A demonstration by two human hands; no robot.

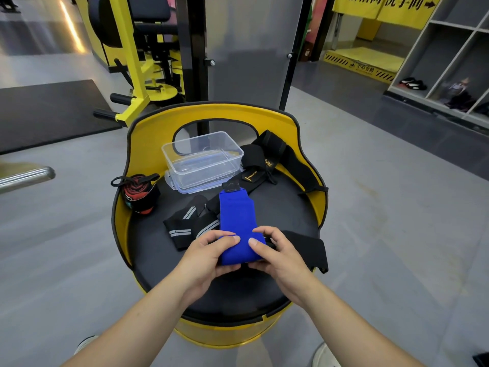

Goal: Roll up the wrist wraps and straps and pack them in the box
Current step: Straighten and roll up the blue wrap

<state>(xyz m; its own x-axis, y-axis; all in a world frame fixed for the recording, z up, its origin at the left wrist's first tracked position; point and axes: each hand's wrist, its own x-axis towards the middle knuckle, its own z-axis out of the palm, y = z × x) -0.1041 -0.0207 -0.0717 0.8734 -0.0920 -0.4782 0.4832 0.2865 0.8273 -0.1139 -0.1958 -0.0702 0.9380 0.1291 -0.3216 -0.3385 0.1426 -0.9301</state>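
— What do you see?
— I see a bright blue wrap [236,221] lying flat on the near seat [277,207], black tab at its far end.
— The hands?
— My left hand [209,256] and right hand [275,254] both pinch its rolled near end.

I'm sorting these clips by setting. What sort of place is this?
Most likely a gym: a yellow weight machine stands behind the seat, a black rubber mat covers the floor, and open cubby shelves hold shoes.

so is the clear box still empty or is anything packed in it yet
Empty: the clear box shows only its bare bottom; the blue wrap is in both hands.
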